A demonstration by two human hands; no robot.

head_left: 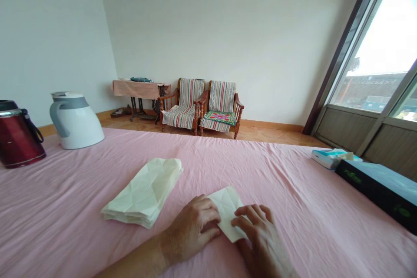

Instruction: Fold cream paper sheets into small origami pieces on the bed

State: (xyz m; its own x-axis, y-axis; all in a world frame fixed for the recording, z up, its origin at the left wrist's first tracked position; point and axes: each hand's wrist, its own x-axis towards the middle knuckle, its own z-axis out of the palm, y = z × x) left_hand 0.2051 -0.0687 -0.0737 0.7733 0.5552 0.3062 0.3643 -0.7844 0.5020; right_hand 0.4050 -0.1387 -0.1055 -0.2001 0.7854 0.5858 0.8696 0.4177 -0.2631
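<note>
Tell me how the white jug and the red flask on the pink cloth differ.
The white jug is pale with a grey handle and lid band, while the red flask is dark glossy red with a black top and black handle. The white jug shows whole and widens toward its base; the red flask is cut off by the left edge of the picture. Both stand upright on the pink cloth, far from the hands.

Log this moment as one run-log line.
left hand: pressing small folded white paper napkin | right hand: on same napkin | stack of folded white napkins: left, apart | surface: pink cloth
</note>
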